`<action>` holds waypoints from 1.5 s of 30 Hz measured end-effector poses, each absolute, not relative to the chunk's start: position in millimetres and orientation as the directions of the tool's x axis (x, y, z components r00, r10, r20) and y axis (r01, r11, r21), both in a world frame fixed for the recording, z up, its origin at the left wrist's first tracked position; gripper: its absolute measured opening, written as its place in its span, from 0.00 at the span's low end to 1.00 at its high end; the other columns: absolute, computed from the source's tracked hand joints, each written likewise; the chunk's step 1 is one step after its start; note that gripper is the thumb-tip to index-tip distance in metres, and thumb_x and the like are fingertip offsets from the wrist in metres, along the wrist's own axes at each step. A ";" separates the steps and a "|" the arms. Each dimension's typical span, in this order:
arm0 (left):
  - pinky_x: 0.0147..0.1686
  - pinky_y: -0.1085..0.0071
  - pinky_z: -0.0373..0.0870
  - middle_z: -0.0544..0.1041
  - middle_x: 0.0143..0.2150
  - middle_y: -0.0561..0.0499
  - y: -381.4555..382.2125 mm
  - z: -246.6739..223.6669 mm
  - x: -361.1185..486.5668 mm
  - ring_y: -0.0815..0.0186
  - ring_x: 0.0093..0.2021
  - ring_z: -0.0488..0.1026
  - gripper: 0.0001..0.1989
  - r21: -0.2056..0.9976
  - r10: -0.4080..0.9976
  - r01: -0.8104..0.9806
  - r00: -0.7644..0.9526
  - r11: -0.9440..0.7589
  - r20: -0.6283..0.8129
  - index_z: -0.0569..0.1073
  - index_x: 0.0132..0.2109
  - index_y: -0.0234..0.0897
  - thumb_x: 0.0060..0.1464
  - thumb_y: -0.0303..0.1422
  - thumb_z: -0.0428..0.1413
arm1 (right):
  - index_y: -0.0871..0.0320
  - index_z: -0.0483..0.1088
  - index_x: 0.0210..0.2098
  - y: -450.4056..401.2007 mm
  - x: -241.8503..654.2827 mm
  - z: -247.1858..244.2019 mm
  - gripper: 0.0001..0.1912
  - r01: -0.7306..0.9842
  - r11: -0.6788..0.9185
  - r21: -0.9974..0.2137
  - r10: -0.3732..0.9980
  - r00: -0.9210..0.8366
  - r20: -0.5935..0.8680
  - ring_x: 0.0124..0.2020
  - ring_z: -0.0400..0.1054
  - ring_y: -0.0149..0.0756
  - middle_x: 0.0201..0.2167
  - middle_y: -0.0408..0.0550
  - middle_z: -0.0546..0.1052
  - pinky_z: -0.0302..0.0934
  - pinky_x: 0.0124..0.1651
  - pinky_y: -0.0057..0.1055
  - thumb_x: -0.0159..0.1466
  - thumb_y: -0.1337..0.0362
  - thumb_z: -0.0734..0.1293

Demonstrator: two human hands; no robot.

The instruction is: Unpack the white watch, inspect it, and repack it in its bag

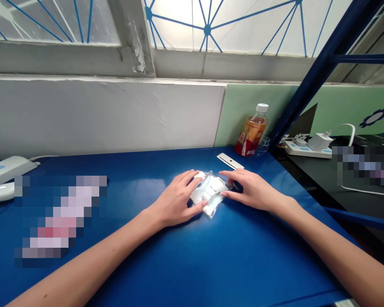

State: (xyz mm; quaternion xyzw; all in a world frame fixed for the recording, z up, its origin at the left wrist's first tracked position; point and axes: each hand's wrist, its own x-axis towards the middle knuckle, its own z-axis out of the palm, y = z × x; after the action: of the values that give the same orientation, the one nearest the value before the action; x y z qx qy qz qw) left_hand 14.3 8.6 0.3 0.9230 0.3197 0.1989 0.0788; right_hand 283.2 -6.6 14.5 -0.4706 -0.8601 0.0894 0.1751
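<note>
Scuffed white wall [109, 117] under barred windows [207, 30]; glossy blue desk [217, 256]. Crinkly clear plastic pouch [210, 209] with white contents [216, 185] sits on it. Left hand [176, 198] spread, fingers on pouch's left side; right hand [255, 189] part-curled, thumb and index apart at its right edge, contact unclear.

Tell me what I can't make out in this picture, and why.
Clear packet, head view: the left hand covers part of its left side; glare and folds obscure its contents.
Pixelated patch at left, head view: blocky blurring hides whatever is there.
Bottle, head view: label's fine print is too small.
Power strip at left, head view: cut off by the left edge.
</note>
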 end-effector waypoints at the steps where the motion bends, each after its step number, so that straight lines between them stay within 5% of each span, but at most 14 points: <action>1: 0.63 0.49 0.58 0.62 0.66 0.34 8.8 0.4 14.7 0.47 0.67 0.57 0.32 0.272 0.615 0.551 0.720 -0.789 0.321 0.63 0.63 0.32 0.59 0.48 0.54 | 0.59 0.66 0.58 -7.1 282.5 14.5 0.26 0.775 0.543 -0.323 0.840 -0.499 0.213 0.37 0.71 0.43 0.35 0.50 0.76 0.68 0.42 0.41 0.66 0.52 0.65; 4: 0.62 0.48 0.60 0.64 0.65 0.33 9.3 0.9 15.2 0.44 0.66 0.58 0.38 0.280 0.609 0.542 0.730 -0.792 0.310 0.64 0.62 0.31 0.53 0.52 0.58 | 0.58 0.67 0.58 -8.2 282.1 16.0 0.23 0.766 0.557 -0.322 0.831 -0.517 0.207 0.34 0.71 0.41 0.32 0.49 0.76 0.68 0.40 0.40 0.67 0.54 0.64; 9: 0.63 0.50 0.59 0.63 0.66 0.35 9.1 0.5 13.6 0.47 0.67 0.57 0.34 0.297 0.604 0.531 0.743 -0.794 0.289 0.60 0.65 0.30 0.55 0.41 0.56 | 0.57 0.65 0.60 -8.5 285.4 19.7 0.28 0.715 0.622 -0.319 0.783 -0.574 0.241 0.56 0.67 0.49 0.57 0.58 0.70 0.65 0.56 0.45 0.64 0.50 0.66; 12: 0.63 0.50 0.58 0.62 0.66 0.35 8.8 0.2 13.0 0.47 0.67 0.56 0.32 0.293 0.607 0.536 0.743 -0.792 0.282 0.60 0.65 0.30 0.56 0.37 0.54 | 0.58 0.61 0.63 -9.2 286.2 21.4 0.33 0.678 0.655 -0.333 0.753 -0.622 0.214 0.63 0.60 0.51 0.63 0.59 0.65 0.59 0.62 0.47 0.64 0.50 0.66; 22: 0.63 0.49 0.58 0.64 0.65 0.34 9.7 -1.2 15.3 0.46 0.67 0.56 0.34 0.288 0.652 0.586 0.700 -0.758 0.291 0.63 0.63 0.29 0.58 0.47 0.55 | 0.58 0.61 0.64 -9.1 287.5 21.0 0.35 0.690 0.622 -0.370 0.776 -0.604 0.180 0.61 0.62 0.52 0.62 0.59 0.67 0.61 0.61 0.47 0.63 0.48 0.67; 45: 0.62 0.48 0.60 0.67 0.63 0.37 10.4 -2.5 14.9 0.46 0.66 0.58 0.30 0.328 0.675 0.591 0.674 -0.737 0.300 0.66 0.61 0.34 0.58 0.47 0.55 | 0.55 0.59 0.65 -9.0 288.0 19.3 0.35 0.694 0.613 -0.378 0.782 -0.600 0.166 0.62 0.62 0.53 0.63 0.58 0.66 0.61 0.61 0.48 0.63 0.48 0.66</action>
State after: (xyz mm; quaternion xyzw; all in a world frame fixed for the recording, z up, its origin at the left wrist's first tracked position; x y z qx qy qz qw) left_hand 14.9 10.4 -2.5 0.9092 0.3481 0.2041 0.1021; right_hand 288.0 -9.0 19.3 -0.4177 -0.8837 0.1387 0.1592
